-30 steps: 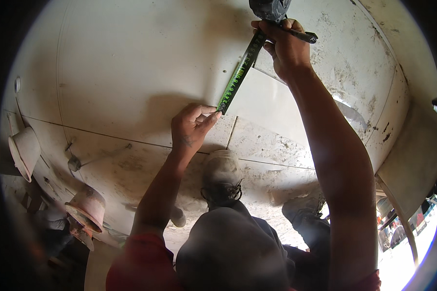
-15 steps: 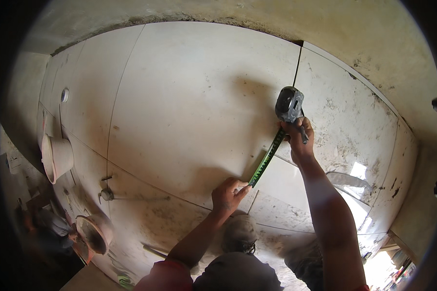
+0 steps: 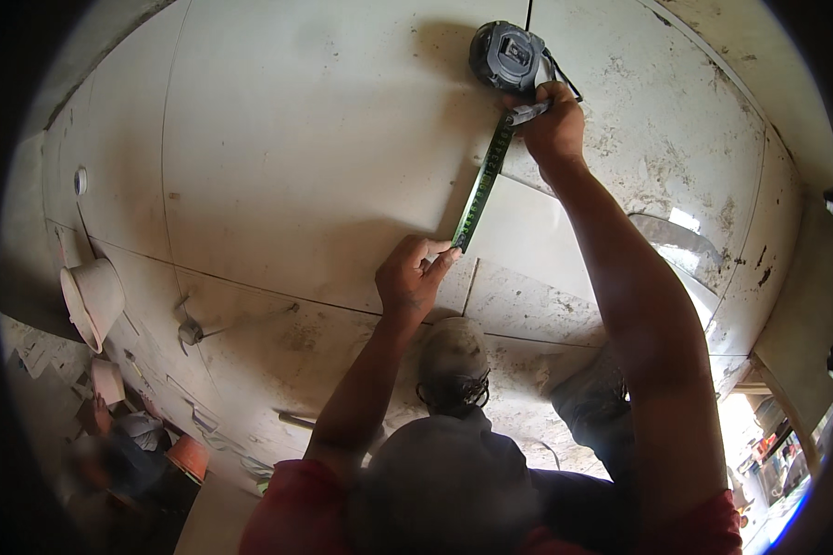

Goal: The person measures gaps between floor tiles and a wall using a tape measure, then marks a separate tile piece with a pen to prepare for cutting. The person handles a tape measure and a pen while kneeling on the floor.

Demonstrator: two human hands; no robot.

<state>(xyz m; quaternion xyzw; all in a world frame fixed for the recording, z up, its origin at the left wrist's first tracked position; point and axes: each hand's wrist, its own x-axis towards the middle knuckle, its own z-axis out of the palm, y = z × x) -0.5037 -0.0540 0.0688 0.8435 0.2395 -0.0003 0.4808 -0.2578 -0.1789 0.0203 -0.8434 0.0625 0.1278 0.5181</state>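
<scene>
A tape measure with a dark grey case [image 3: 509,55] lies over large pale floor tiles, its green blade [image 3: 481,190] drawn out toward me. My left hand [image 3: 415,273] pinches the blade's near end between thumb and finger, close to a tile joint. My right hand [image 3: 553,129] is closed at the case end, where the blade comes out. A short grey, pen-like piece [image 3: 528,113] also sticks out from its fingers; its kind is unclear. The case's dark strap loops beside that hand. Under the blade's right side lies a cleaner pale tile piece [image 3: 537,227].
At the left stands a pale tub [image 3: 94,301], and a white ring-shaped roll [image 3: 80,180] lies farther off. A small round metal tool [image 3: 190,333] rests near a joint. Another person [image 3: 125,453] crouches lower left beside a reddish tub [image 3: 189,457]. My foot [image 3: 453,351] is between my arms.
The view has shifted, so the floor sits higher in the picture. My right hand and the case have turned, with the case now showing its broad side. My left hand keeps its pinch on the blade end.
</scene>
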